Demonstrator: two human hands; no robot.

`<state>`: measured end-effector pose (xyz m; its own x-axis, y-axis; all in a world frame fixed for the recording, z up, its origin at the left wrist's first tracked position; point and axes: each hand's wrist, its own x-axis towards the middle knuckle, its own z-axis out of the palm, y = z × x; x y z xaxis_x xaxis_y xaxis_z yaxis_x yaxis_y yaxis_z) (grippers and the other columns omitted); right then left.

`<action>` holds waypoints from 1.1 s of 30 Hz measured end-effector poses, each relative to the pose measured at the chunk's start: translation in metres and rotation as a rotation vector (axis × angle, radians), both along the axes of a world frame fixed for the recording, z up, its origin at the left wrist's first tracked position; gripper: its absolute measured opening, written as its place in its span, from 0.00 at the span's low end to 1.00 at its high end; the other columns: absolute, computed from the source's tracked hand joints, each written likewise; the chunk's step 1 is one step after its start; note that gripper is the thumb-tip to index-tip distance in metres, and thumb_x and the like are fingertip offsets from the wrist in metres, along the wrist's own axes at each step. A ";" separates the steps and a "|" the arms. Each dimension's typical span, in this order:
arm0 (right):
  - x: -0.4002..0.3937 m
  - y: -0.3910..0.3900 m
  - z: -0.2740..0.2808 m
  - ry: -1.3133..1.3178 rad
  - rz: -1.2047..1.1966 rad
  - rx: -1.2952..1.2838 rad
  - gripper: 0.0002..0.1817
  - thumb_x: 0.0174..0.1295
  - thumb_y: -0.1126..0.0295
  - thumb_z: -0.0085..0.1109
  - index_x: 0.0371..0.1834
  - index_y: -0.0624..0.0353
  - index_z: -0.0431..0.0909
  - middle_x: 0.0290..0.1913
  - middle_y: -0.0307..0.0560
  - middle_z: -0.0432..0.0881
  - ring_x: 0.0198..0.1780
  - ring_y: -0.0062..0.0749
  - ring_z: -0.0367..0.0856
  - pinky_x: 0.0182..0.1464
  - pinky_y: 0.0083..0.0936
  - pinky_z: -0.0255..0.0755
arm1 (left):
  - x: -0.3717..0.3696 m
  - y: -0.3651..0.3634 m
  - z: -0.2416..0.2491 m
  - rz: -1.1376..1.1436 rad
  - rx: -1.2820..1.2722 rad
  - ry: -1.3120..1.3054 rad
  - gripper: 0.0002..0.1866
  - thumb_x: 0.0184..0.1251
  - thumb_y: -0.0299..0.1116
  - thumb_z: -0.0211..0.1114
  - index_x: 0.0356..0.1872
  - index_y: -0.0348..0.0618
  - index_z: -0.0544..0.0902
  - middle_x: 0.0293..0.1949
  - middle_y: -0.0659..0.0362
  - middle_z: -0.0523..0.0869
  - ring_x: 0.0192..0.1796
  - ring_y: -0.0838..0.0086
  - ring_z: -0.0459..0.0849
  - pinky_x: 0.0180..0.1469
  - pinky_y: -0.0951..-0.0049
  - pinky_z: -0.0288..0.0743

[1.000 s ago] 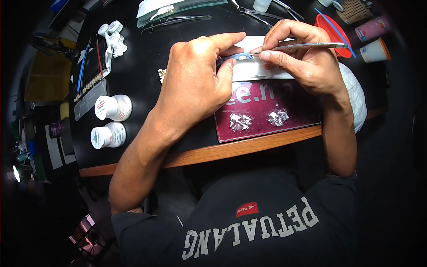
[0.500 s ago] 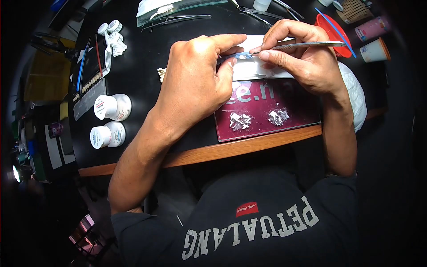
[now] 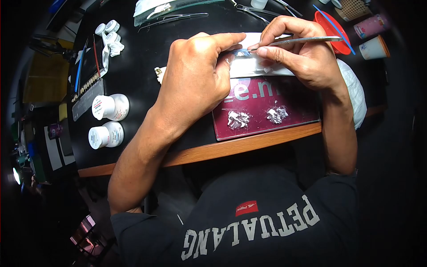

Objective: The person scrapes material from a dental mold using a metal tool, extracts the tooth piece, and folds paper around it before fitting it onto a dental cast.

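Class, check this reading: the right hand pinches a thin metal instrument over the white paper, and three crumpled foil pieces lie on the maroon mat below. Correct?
Not quite. The head view shows two crumpled foil pieces on the maroon mat, not three. The rest stands: the right hand pinches the thin metal instrument over the white paper.

Small blue piece [image 3: 241,52] at the metal instrument [image 3: 302,41] tip: too small to identify, mostly covered by left hand [image 3: 195,82] fingers. Left hand also hides the left part of the maroon slab [image 3: 284,100] lettering and the white paper strip [image 3: 255,66]; right hand [image 3: 302,55] covers its other end. Jar labels [image 3: 98,107] unreadable. Foil-like bits [image 3: 239,119] on slab too small to tell. Items at the tabletop [image 3: 142,58] top edge cut off by frame.
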<state>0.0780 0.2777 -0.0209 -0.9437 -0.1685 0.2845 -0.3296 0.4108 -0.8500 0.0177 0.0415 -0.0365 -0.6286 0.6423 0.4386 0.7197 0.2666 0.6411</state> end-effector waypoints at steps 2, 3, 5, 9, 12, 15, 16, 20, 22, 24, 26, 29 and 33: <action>0.000 0.001 0.000 -0.001 0.003 0.003 0.08 0.68 0.70 0.76 0.40 0.64 0.88 0.36 0.42 0.90 0.39 0.24 0.90 0.40 0.24 0.82 | 0.000 0.000 0.000 0.002 -0.002 0.009 0.20 0.66 0.16 0.68 0.58 0.37 0.91 0.49 0.44 0.94 0.52 0.60 0.96 0.58 0.67 0.87; 0.000 0.001 0.000 0.002 0.006 0.011 0.09 0.68 0.70 0.76 0.40 0.64 0.88 0.36 0.42 0.90 0.39 0.24 0.90 0.41 0.24 0.82 | 0.000 0.000 0.000 0.003 -0.003 0.013 0.20 0.65 0.16 0.68 0.58 0.38 0.91 0.49 0.44 0.94 0.52 0.60 0.96 0.58 0.67 0.87; -0.001 0.001 0.000 0.005 0.009 0.017 0.09 0.68 0.70 0.76 0.40 0.64 0.88 0.37 0.43 0.90 0.39 0.25 0.90 0.41 0.24 0.82 | -0.001 0.000 0.000 0.003 -0.013 0.032 0.20 0.66 0.16 0.68 0.58 0.38 0.91 0.49 0.45 0.95 0.52 0.60 0.96 0.57 0.67 0.87; 0.000 0.002 0.002 -0.004 0.031 0.053 0.05 0.69 0.77 0.73 0.41 0.65 0.86 0.41 0.45 0.89 0.42 0.24 0.90 0.44 0.21 0.85 | -0.001 0.000 0.000 0.005 -0.018 0.037 0.20 0.66 0.17 0.68 0.59 0.38 0.91 0.49 0.45 0.95 0.51 0.60 0.96 0.57 0.67 0.87; 0.000 0.002 -0.001 0.009 0.023 0.030 0.07 0.69 0.73 0.74 0.41 0.65 0.87 0.39 0.45 0.90 0.42 0.27 0.91 0.43 0.23 0.84 | 0.000 0.000 -0.001 0.005 -0.009 0.042 0.20 0.67 0.17 0.68 0.59 0.38 0.91 0.48 0.45 0.95 0.51 0.61 0.96 0.57 0.67 0.87; -0.001 0.002 -0.003 0.021 0.012 0.014 0.09 0.68 0.69 0.76 0.40 0.64 0.88 0.38 0.44 0.90 0.41 0.29 0.92 0.41 0.25 0.84 | 0.000 -0.001 -0.001 0.010 -0.027 0.043 0.20 0.67 0.16 0.68 0.59 0.38 0.91 0.48 0.46 0.95 0.51 0.61 0.96 0.56 0.68 0.87; -0.001 0.002 -0.003 0.022 0.013 0.016 0.09 0.68 0.69 0.76 0.40 0.64 0.88 0.38 0.44 0.90 0.41 0.29 0.92 0.41 0.25 0.84 | 0.000 -0.001 -0.001 0.009 -0.025 0.052 0.20 0.66 0.16 0.68 0.59 0.39 0.91 0.48 0.46 0.95 0.51 0.61 0.96 0.56 0.68 0.87; 0.000 0.001 -0.001 -0.017 0.006 0.043 0.07 0.69 0.72 0.74 0.41 0.64 0.87 0.39 0.44 0.90 0.42 0.26 0.92 0.43 0.23 0.85 | 0.000 0.000 -0.002 0.011 -0.024 0.078 0.20 0.66 0.16 0.68 0.59 0.39 0.91 0.47 0.46 0.95 0.50 0.61 0.96 0.55 0.68 0.88; 0.001 0.003 0.003 -0.062 0.019 0.098 0.03 0.71 0.80 0.70 0.43 0.66 0.84 0.43 0.46 0.90 0.44 0.22 0.90 0.46 0.19 0.86 | 0.000 0.000 -0.002 0.010 -0.023 0.091 0.20 0.66 0.16 0.68 0.59 0.39 0.91 0.46 0.46 0.94 0.49 0.61 0.96 0.54 0.68 0.88; 0.001 0.002 0.000 -0.078 0.018 0.013 0.04 0.71 0.80 0.70 0.44 0.66 0.85 0.42 0.46 0.90 0.43 0.22 0.90 0.46 0.19 0.86 | -0.001 0.000 -0.003 0.007 -0.015 0.110 0.21 0.66 0.16 0.68 0.59 0.39 0.91 0.45 0.46 0.94 0.48 0.61 0.96 0.52 0.68 0.88; 0.000 0.003 -0.002 -0.087 0.019 -0.027 0.04 0.71 0.79 0.70 0.44 0.66 0.85 0.42 0.46 0.90 0.43 0.22 0.90 0.46 0.19 0.86 | -0.001 0.000 -0.003 0.009 -0.020 0.117 0.21 0.65 0.16 0.68 0.59 0.40 0.91 0.44 0.46 0.94 0.47 0.61 0.96 0.51 0.69 0.88; 0.000 0.004 -0.002 -0.093 0.020 -0.036 0.04 0.71 0.79 0.70 0.44 0.66 0.85 0.42 0.46 0.91 0.43 0.22 0.90 0.46 0.19 0.86 | -0.001 0.000 -0.003 0.012 -0.004 0.125 0.21 0.65 0.16 0.68 0.59 0.41 0.91 0.43 0.46 0.94 0.45 0.62 0.96 0.49 0.69 0.87; 0.000 0.003 -0.003 -0.064 0.016 -0.074 0.05 0.71 0.79 0.70 0.45 0.66 0.84 0.42 0.46 0.90 0.42 0.23 0.90 0.45 0.20 0.87 | -0.002 -0.001 -0.001 0.039 -0.019 0.107 0.21 0.66 0.17 0.68 0.59 0.41 0.91 0.44 0.46 0.95 0.46 0.62 0.96 0.49 0.69 0.87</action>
<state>0.0782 0.2807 -0.0240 -0.9577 -0.1649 0.2357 -0.2796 0.3414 -0.8974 0.0162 0.0403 -0.0372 -0.6034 0.6274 0.4923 0.7726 0.3068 0.5559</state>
